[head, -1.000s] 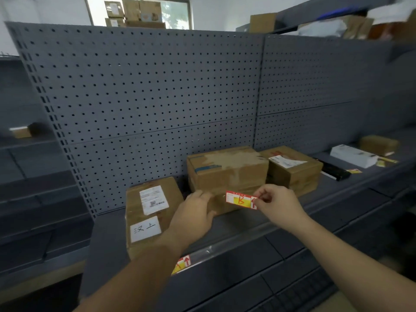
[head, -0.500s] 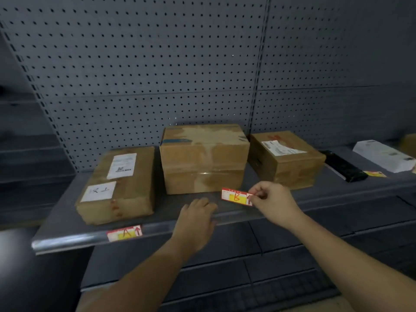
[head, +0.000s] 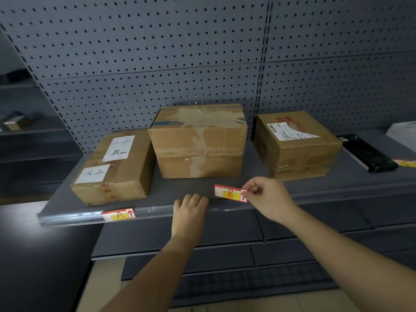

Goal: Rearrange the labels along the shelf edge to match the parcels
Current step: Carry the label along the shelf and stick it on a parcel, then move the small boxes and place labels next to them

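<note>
Three cardboard parcels stand on the grey shelf (head: pixel 184 190): a flat left parcel (head: pixel 114 167) with white stickers, a taller middle parcel (head: pixel 199 140), and a right parcel (head: pixel 297 145). A red-and-yellow label marked A (head: pixel 118 214) sits in the clear strip on the shelf edge, below the left parcel. My right hand (head: pixel 267 199) pinches a label marked B (head: pixel 229 193) by its right end, just above the shelf edge in front of the middle parcel. My left hand (head: pixel 190 213) rests palm-down on the shelf edge, fingers curled over the strip, left of the B label.
A black flat box (head: pixel 365 153) and another red-yellow label (head: pixel 405 162) lie on the shelf at the right, beside a white parcel (head: pixel 403 135). Perforated grey panels back the shelf. Lower shelves jut out beneath. A small box (head: pixel 14 122) sits on the far left rack.
The view has dropped and closed in on the shelf. My right hand has lowered the B label toward the shelf edge; my left hand has come off the middle parcel onto the edge strip.
</note>
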### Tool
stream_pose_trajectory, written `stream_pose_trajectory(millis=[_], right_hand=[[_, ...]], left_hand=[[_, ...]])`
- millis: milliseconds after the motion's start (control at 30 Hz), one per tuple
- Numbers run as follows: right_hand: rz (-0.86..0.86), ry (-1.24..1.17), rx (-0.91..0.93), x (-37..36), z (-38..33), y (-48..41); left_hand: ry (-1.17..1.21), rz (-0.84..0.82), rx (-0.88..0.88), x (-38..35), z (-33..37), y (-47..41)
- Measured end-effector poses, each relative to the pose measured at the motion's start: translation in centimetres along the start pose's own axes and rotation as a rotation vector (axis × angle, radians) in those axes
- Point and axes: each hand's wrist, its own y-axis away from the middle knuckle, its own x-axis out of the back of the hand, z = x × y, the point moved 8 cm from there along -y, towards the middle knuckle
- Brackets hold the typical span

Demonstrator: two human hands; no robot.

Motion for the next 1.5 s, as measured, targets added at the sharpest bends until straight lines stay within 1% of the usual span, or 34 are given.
stream_pose_trajectory(millis=[233,400,567,667,800,867,1000,1133,1233,1300,1400,1500], right_hand=[[-0.025,-0.005,0.013,-0.5,0.2,-0.3],[-0.057,0.022,0.042,-1.2,-0.2,-0.6],[-0.091,0.109,0.112,-2.7,-1.3,-1.3],[-0.132,0.206,0.177,-3.8,-1.8,-1.7],[-0.169,0.463,0.33,-5.3,-2.3,-1.1],[-0.166,0.525,0.373,-5.5,-2.3,-0.7],[-0.099,0.433,0.309,-3.7,-2.9,-0.6],[-0.105,0.332,0.239,-1.5,-5.1,-1.2],[-0.085,0.359,0.216,0.4,-7.2,-1.4],[-0.063,0.39,0.203,1.8,-7.9,-1.0],[0.035,0.435,0.129,5.4,-7.2,0.6],[0.142,0.458,-0.008,10.4,-4.7,4.0]], left_hand=[[0.021,0.046,0.035,-0.3,-0.2,0.2],[0.041,0.002,0.058,-0.3,-0.2,0.5],[0.133,-0.015,0.007,-0.1,-0.7,0.8],[0.161,-0.027,0.001,0.1,-0.9,0.8],[0.208,-0.046,0.005,0.3,-1.0,0.6],[0.215,-0.05,-0.004,0.5,-0.9,0.4],[0.134,-0.046,-0.019,1.9,-0.8,0.2],[0.113,-0.03,0.055,5.9,-1.5,-2.1],[0.158,-0.026,0.095,9.5,-1.4,-4.7],[0.179,-0.019,0.088,11.3,-0.4,-6.0],[0.188,0.011,-0.041,13.0,3.3,-7.6],[0.27,0.007,-0.205,13.5,9.2,-8.9]])
